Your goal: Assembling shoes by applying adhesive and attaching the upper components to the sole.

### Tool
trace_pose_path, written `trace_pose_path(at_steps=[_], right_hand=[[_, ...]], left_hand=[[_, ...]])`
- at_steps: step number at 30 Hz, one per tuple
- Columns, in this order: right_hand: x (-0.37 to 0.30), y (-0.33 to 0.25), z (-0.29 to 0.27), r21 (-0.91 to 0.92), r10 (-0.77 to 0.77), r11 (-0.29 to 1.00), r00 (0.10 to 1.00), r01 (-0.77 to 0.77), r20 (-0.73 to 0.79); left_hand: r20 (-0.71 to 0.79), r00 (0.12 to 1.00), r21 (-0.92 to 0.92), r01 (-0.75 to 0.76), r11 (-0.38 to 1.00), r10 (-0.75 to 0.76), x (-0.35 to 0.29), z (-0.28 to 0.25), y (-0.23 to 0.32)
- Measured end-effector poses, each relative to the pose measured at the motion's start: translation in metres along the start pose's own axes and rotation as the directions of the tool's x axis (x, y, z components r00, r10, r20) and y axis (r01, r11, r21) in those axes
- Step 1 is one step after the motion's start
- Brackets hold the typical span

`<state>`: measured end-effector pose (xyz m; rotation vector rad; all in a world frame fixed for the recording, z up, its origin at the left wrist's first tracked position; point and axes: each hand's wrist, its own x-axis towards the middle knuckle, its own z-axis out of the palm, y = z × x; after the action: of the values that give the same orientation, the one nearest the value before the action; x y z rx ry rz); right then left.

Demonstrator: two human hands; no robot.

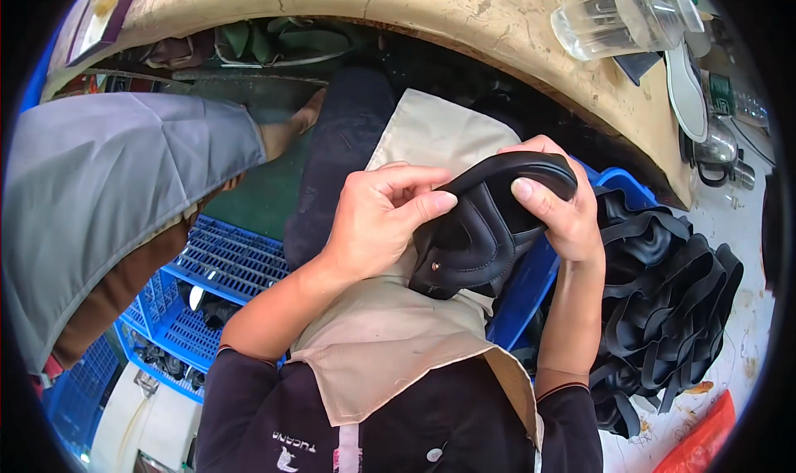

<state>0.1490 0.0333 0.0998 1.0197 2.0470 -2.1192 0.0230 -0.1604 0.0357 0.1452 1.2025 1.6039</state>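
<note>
So the black stitched piece (473, 245) looks like leather or faux leather, smooth with a soft sheen on the curves, plus 1 tiny shiny stud (435, 266) that reads as metal. The pile of black pieces (663, 299) is kinda similar, smooth but more satin than glossy. Beige apron (398, 324) is plain matt cloth, a bit creased; the grey cloth (124, 154) is smoother with a faint sheen. Tabletop (398, 4) looks like wood or board, scuffed all over and pretty rough and chipped along the edge. Bottle (613, 24) is clear, glossy plastic by the look of it. Blue crates (228, 253) are hard slotted plastic, and the red sheet (701, 440) is thin shiny plastic.
</note>
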Motion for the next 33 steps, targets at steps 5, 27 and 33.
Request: trace_pose_path(at_steps=[5,27,33], right_hand=[[0.004,-0.005,0.005,-0.004,0.005,1.000,1.000,-0.005,0.008],[0.016,-0.011,0.015,-0.082,0.032,0.996,0.997,-0.026,0.066],[0.021,0.007,0.007,-0.108,-0.062,0.991,0.984,0.081,0.167]], left_hand=[[-0.008,1.000,0.037,0.031,0.999,-0.030,0.000,-0.001,0.008],[-0.003,0.973,-0.090,-0.231,0.969,0.231,0.020,0.008,0.026],[-0.005,0.944,-0.106,-0.330,0.938,0.331,0.030,0.008,0.011]])
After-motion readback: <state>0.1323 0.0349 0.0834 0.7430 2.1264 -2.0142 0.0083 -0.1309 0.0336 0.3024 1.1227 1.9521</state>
